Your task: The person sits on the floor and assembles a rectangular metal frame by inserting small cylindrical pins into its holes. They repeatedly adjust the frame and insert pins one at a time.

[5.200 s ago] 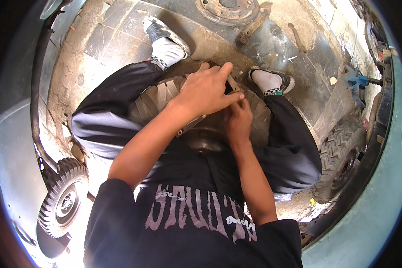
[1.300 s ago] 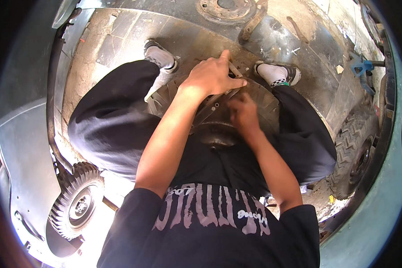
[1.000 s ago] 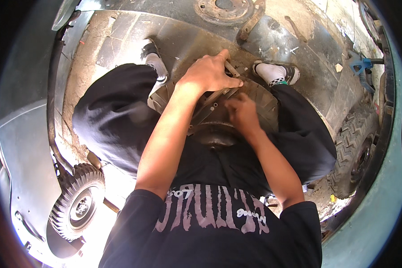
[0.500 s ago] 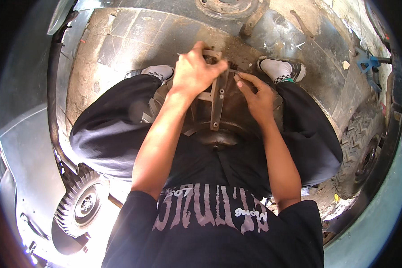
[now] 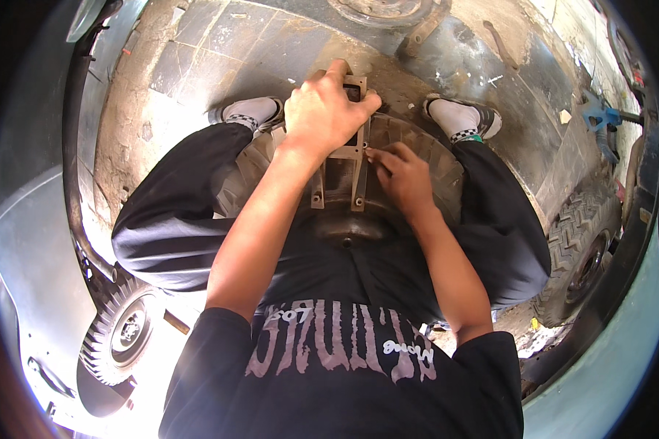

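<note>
A grey metal bracket (image 5: 357, 179), shaped like a frame with two long legs, rests over a tyre (image 5: 439, 157) lying flat between my legs. My left hand (image 5: 322, 110) is closed round the bracket's far end, thumb on its right side. Against the bracket's right leg, the fingertips of my right hand (image 5: 403, 174) are pinched together beside a small nut (image 5: 365, 145). Whatever lies between those fingertips is hidden. Bolt heads show near the ends of both legs. Nearest me is the tyre's dark metal hub (image 5: 350, 227).
A rusty round wheel part (image 5: 381, 11) lies on the stained tiled floor (image 5: 234, 44) ahead. Another tyre (image 5: 582, 252) stands at right, below a blue tool (image 5: 600, 115). A small wheel (image 5: 128, 329) is at lower left, beside a pale vehicle panel (image 5: 29, 212).
My right hand has come nearer and left, from holding a small piece apart from the bracket to touching its right leg. The bracket has turned slightly, so both legs now show.
</note>
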A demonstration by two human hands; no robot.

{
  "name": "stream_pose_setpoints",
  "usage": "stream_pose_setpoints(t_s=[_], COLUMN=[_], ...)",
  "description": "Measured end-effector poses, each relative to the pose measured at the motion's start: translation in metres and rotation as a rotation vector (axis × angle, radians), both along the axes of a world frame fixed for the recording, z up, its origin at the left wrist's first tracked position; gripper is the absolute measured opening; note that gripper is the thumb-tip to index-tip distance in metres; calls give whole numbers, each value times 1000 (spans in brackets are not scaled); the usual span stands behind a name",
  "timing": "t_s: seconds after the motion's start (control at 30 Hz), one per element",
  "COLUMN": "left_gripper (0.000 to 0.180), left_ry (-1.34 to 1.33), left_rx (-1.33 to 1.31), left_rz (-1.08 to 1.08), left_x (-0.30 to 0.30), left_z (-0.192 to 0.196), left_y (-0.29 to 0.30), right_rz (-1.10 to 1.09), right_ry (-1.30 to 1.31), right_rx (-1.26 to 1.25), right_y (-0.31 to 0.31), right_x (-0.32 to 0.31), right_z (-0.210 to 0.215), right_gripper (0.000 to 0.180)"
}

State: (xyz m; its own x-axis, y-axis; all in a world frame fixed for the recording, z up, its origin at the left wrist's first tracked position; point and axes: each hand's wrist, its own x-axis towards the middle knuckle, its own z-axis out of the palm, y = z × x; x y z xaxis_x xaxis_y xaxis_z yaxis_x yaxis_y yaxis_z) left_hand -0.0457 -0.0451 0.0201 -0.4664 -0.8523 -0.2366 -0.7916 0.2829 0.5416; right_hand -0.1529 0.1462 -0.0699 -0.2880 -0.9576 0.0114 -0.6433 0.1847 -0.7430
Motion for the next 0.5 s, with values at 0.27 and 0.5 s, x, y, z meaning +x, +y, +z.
stream_pose_setpoints(t_s=[0.27, 0.5], left_gripper=[55, 57], left_ry=[-13, -22], left_rx=[-17, -14], left_rz=[-20, -11], left_x=[0, -4], left_z=[-3, -5], left_y=[-4, -4], right_rz=[135, 78], right_ry=[165, 118], right_rx=[113, 90], right_y=[0, 8], right_x=[7, 18], right_z=[12, 14], right_gripper=[39, 28])
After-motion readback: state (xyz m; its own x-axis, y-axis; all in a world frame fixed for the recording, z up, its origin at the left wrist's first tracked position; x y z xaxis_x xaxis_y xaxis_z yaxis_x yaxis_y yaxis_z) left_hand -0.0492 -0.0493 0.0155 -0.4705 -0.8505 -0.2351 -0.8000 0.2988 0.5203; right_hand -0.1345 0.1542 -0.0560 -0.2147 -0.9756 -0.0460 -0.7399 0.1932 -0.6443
